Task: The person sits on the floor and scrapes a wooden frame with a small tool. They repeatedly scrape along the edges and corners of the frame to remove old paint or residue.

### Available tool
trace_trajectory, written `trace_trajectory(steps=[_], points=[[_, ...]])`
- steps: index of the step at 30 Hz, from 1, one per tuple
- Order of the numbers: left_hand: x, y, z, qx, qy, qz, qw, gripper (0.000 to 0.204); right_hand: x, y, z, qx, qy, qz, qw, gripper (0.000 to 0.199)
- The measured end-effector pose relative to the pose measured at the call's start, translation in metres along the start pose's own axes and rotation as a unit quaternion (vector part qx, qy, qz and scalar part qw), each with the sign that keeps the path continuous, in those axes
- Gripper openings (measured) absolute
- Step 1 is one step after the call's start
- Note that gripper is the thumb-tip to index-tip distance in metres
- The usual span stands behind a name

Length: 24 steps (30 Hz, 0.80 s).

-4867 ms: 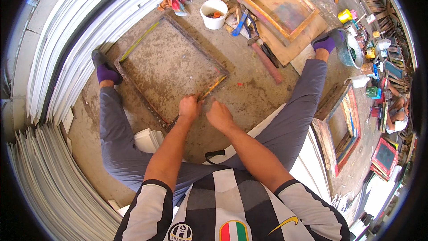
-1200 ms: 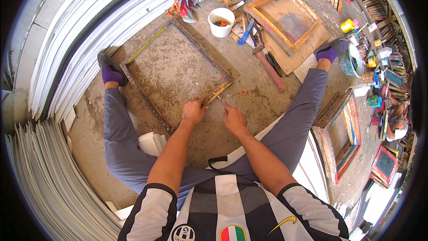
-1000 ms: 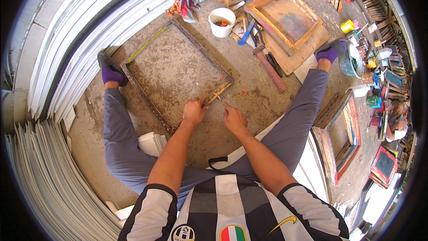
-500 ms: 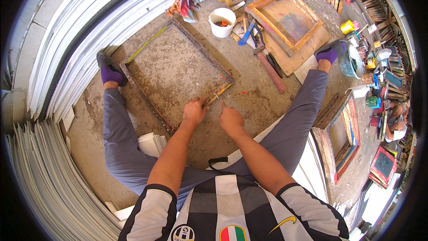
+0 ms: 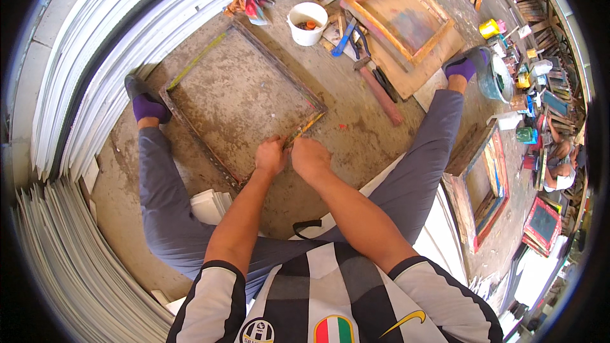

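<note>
A worn wooden frame (image 5: 304, 87), dark with yellow and orange paint smears, lies on the floor between my legs with nothing across its opening. My left hand (image 5: 271, 156) is closed on its near side. Beside it, my right hand (image 5: 311, 157) is curled into a closed grip against the same rail, knuckles up. The fingertips of both hands are hidden, and whatever the right one pinches does not show. The two hands almost touch.
Beyond the frame are a white bucket (image 5: 307, 23), a blue-handled tool (image 5: 344, 39), pliers (image 5: 361, 43), a hammer (image 5: 380, 94) and a wooden screen frame on a board (image 5: 438, 51). White sheets (image 5: 133, 32) are stacked at left. More frames (image 5: 480, 187) and paint pots stand right, near another person (image 5: 560, 168).
My right hand has moved left, up to the frame's near rail beside my left hand, and its fingers have curled in. The whole view has shifted slightly.
</note>
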<state>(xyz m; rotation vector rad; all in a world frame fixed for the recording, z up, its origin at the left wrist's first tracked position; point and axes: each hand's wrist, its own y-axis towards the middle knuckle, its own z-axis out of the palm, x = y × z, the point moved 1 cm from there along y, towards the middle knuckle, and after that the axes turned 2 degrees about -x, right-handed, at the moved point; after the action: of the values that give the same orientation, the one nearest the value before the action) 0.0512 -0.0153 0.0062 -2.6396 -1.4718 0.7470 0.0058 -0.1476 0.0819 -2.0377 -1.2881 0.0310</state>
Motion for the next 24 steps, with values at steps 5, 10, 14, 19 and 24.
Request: trace_trajectory(steps=[5, 10, 14, 19, 24], points=[[0.008, -0.001, 0.008, -0.015, -0.01, 0.008, 1.0, 0.044, -0.011, -0.015, 0.014, -0.018, 0.107, 0.065, 0.992, 0.044], [0.008, -0.001, 0.006, -0.011, -0.015, 0.0, 1.0, 0.044, -0.035, -0.008, 0.039, -0.068, 0.212, 0.034, 0.974, 0.051], [0.0, 0.003, -0.001, -0.008, -0.001, -0.002, 1.0, 0.045, -0.058, 0.013, 0.069, -0.049, 0.414, 0.048, 0.908, 0.051], [0.008, 0.002, 0.007, -0.021, 0.004, -0.003, 1.0, 0.047, -0.062, 0.005, 0.067, -0.053, 0.456, 0.033, 0.888, 0.047], [0.006, 0.0, 0.0, -0.01, -0.015, -0.009, 1.0, 0.046, -0.058, -0.012, 0.045, -0.086, 0.138, -0.021, 0.986, 0.048]])
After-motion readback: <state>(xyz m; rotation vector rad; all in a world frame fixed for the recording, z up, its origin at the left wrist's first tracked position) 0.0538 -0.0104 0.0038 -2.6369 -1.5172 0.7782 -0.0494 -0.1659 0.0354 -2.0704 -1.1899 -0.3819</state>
